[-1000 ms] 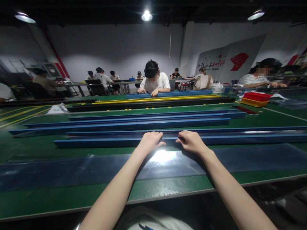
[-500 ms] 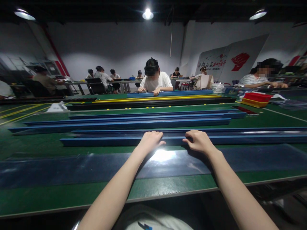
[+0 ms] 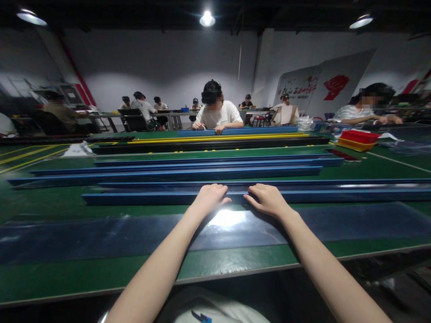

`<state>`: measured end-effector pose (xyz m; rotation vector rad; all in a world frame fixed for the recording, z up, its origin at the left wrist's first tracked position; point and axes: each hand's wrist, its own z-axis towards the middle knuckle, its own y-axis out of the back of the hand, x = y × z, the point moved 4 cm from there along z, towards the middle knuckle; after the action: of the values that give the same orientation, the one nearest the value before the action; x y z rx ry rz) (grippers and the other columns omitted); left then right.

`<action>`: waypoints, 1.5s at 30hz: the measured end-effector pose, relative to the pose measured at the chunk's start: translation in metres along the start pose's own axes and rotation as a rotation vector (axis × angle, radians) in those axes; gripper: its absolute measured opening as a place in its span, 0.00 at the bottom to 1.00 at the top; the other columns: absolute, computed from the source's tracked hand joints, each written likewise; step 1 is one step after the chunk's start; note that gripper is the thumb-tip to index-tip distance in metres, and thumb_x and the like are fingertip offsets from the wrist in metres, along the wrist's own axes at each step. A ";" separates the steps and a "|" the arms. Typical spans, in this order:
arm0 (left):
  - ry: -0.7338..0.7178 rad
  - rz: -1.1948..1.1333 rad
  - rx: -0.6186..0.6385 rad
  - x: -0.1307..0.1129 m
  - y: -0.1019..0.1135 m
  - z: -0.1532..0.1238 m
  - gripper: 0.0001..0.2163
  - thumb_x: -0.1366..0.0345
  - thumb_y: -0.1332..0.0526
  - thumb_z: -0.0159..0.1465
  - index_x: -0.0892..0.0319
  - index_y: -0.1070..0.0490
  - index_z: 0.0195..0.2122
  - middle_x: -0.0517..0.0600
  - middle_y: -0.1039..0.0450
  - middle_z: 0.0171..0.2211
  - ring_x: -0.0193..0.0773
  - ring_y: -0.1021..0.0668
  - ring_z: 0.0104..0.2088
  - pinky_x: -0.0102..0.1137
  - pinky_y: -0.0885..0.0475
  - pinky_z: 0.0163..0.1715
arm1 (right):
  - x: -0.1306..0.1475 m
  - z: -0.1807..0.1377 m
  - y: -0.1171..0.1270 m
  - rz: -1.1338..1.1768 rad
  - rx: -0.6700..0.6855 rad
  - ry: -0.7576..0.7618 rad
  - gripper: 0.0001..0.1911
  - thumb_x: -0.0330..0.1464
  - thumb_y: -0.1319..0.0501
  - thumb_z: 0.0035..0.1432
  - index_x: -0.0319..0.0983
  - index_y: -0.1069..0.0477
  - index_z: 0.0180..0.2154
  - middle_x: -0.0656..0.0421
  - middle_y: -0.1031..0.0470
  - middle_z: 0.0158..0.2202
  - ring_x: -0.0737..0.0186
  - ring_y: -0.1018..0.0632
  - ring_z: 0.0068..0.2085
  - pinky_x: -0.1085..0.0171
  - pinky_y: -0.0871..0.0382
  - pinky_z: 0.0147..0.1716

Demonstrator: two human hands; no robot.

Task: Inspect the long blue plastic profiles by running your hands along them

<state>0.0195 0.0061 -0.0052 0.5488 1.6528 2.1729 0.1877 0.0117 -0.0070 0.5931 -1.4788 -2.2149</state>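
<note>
A long blue channel strip [image 3: 141,198] lies across the green table in front of me, with raised edges along its length. My left hand [image 3: 212,197] is closed over its near wall, fingers reaching inside and thumb on the side facing me. A short gap to the right, my right hand [image 3: 268,199] grips the same wall in a similar way. The fingertips of both hands are hidden inside the channel. Nearer to me, beneath my forearms, a clear plastic sheet [image 3: 101,237] stretches flat along the table and reflects the lamp.
More blue channel strips [image 3: 168,174] lie beyond, then black and yellow strips [image 3: 218,138]. A red and yellow bin [image 3: 357,140] stands at the right, a white crumpled item [image 3: 78,149] at the left. Across the table a co-worker [image 3: 218,112] handles another blue strip. The table edge [image 3: 242,272] is close to me.
My right hand has slid left along the channel wall, nearer to my left hand. The left hand stays at about the same place on the strip.
</note>
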 end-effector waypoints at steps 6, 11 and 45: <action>0.001 0.001 -0.003 0.000 0.000 0.000 0.10 0.57 0.45 0.61 0.58 0.34 0.35 0.52 0.27 0.36 0.41 0.26 0.40 0.31 0.33 0.36 | 0.011 0.008 -0.008 -0.024 -0.035 0.076 0.14 0.39 0.49 0.60 0.37 0.32 0.31 0.53 0.27 0.30 0.61 0.28 0.32 0.66 0.45 0.28; -0.009 0.005 -0.007 0.001 -0.001 -0.001 0.10 0.56 0.45 0.61 0.58 0.34 0.35 0.52 0.27 0.36 0.41 0.25 0.39 0.31 0.33 0.35 | 0.007 0.009 -0.008 -0.014 -0.053 0.073 0.15 0.40 0.50 0.60 0.38 0.33 0.28 0.54 0.28 0.28 0.62 0.28 0.31 0.66 0.46 0.28; -0.080 0.076 -0.104 0.000 -0.003 -0.001 0.11 0.56 0.43 0.60 0.60 0.34 0.34 0.49 0.28 0.36 0.39 0.27 0.39 0.30 0.35 0.33 | -0.013 -0.006 0.000 0.033 0.011 -0.057 0.12 0.36 0.50 0.58 0.38 0.32 0.31 0.54 0.27 0.33 0.61 0.28 0.36 0.67 0.43 0.33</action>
<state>0.0195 0.0063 -0.0080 0.6690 1.4909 2.2447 0.2015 0.0143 -0.0076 0.5095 -1.5182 -2.2172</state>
